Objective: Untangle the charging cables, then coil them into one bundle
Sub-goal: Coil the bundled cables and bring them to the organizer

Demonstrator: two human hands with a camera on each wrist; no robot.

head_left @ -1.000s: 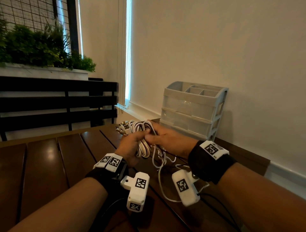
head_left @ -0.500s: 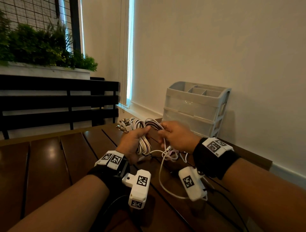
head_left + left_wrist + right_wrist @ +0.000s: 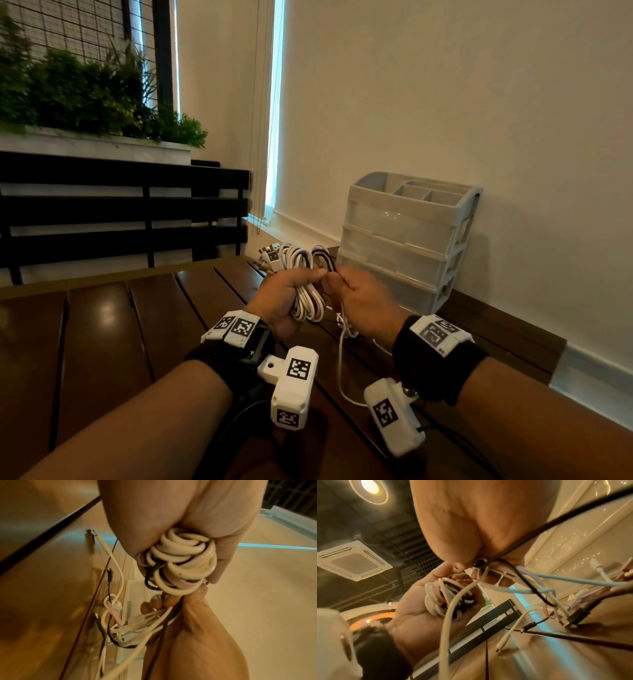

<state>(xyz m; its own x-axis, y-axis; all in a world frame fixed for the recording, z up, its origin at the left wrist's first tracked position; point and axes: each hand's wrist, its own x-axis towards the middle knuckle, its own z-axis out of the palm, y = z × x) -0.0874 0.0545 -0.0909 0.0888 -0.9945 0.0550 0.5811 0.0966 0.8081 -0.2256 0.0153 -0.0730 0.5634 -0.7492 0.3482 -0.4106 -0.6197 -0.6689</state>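
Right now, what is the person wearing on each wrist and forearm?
Both forearms are bare, no sleeves. Each wrist has a black band carrying white blocks printed with black square markers. A white camera housing, also marker-tagged, hangs under each wrist, with thin black cables trailing back.

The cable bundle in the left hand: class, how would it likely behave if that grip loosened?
The bundle would likely spring apart: only the left hand binds its loops. Loose tails sag, so probably floppy. Probably light: one hand holds it up.
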